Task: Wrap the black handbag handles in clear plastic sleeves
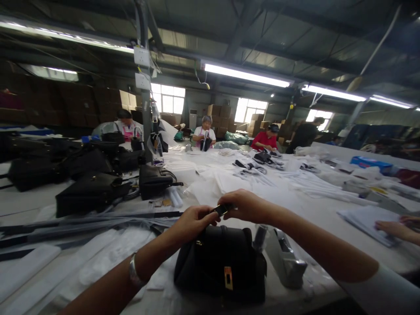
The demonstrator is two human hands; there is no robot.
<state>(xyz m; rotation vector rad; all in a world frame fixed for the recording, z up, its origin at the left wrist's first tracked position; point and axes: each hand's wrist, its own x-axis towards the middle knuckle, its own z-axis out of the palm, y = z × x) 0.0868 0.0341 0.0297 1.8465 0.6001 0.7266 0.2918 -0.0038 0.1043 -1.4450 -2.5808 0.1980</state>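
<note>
A black handbag (219, 262) with a gold clasp plate (228, 278) stands upright on the table in front of me. Above its top edge, my left hand (200, 221) pinches the left end of a small black strap piece (222, 209) with gold-coloured metal on it. My right hand (244, 205) has its fingers closed on the same piece from the right. Whether the piece is joined to the bag is hidden by my fingers. Just right of the bag is a grey tape dispenser (288, 258).
Several black bags (93, 190) crowd the table's left side, with long wrapped straps (82, 229) and white padding (108, 253) nearer me. White sheets (262, 188) spread ahead. At the right, a co-worker's hands (397, 227) touch stacked sheets (367, 221). A metal post (146, 109) rises at left.
</note>
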